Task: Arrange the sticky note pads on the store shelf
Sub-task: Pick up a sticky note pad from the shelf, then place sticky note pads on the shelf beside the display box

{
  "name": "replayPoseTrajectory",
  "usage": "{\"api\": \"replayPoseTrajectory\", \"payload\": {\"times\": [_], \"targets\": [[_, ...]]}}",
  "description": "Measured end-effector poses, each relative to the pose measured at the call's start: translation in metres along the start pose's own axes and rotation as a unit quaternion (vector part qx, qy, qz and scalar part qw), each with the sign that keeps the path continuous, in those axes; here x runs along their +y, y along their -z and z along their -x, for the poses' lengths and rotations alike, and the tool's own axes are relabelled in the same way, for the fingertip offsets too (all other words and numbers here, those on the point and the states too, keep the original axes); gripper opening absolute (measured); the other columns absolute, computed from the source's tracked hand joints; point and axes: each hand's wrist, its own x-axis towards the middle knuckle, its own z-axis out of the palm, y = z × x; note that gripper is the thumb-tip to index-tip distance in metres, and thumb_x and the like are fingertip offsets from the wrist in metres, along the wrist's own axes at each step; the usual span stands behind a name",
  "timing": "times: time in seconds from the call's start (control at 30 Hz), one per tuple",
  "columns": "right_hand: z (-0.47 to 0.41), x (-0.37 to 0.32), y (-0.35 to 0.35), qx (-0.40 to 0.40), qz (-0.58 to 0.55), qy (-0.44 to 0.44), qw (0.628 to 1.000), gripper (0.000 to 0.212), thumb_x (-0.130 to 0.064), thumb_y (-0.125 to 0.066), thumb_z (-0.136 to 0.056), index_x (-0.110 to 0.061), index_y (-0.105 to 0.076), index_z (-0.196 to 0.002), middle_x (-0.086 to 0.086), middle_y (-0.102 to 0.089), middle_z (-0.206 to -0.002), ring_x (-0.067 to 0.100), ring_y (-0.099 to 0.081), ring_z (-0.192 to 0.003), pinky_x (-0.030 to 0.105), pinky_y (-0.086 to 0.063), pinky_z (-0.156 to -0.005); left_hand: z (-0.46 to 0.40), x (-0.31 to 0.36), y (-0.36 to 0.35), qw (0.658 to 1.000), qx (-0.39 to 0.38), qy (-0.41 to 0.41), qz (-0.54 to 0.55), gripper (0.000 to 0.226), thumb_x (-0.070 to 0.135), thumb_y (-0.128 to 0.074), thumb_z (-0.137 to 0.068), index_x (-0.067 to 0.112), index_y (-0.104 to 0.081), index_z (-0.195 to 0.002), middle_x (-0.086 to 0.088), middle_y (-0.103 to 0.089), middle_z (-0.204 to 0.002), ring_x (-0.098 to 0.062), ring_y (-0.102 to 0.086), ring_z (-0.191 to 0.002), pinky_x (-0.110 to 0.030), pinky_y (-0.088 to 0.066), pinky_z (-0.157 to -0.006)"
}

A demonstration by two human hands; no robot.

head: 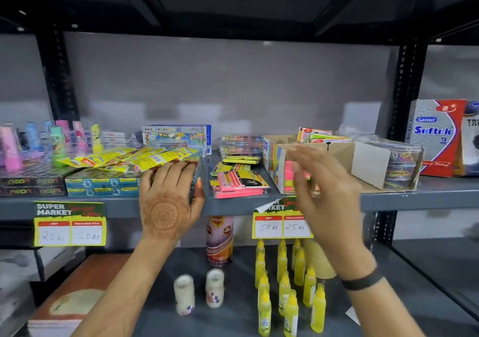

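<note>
While left hand [168,196] clamped on stacked packets [158,165]: right hand [321,189] fingers apart, two white bottles [184,294].

On the shelf [233,203] I see sticky note packs [238,181] lying between stacked boxes [102,182] at left and a cardboard box [285,165] at right (more pads inside); glue bottles [285,285] stand on the shelf below.

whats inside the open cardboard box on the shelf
The cardboard box holds a stack of pink and yellow sticky pads at the front, with more packs standing at the back. The blurred right hand covers the middle.
</note>
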Motion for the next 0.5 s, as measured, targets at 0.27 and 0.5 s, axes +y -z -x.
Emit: {"api": "replayPoseTrajectory", "payload": {"times": [0.27, 0.5], "targets": [[-0.001, -0.023, -0.054, -0.298, 0.098, 0.060, 0.948, 0.035, -0.019, -0.048, -0.095, -0.008, -0.051, -0.128, 0.011, -0.060, -0.130, 0.027, -0.053, -0.118, 0.036, -0.039, -0.102, -0.001, 0.000, 0.003, 1.000, -0.021, 0.001, 0.005, 0.040, 0.028, -0.039, -0.090, 0.006, -0.068, -0.105, -0.008, -0.070, -0.105, -0.029, -0.063, -0.098, -0.043, -0.038, -0.087], [0.010, -0.023, -0.039, -0.205, 0.071, 0.096, 0.972, 0.040, 0.009, -0.069, -0.064, -0.003, -0.068, -0.103, 0.016, -0.074, -0.099, 0.033, -0.070, -0.092, 0.042, -0.057, -0.079, 0.000, -0.002, 0.001, 1.000, -0.003, -0.014, 0.003, 0.035, 0.026, -0.042, -0.088, 0.007, -0.068, -0.102, -0.007, -0.069, -0.104, -0.029, -0.062, -0.094, -0.042, -0.036, -0.085]]}}
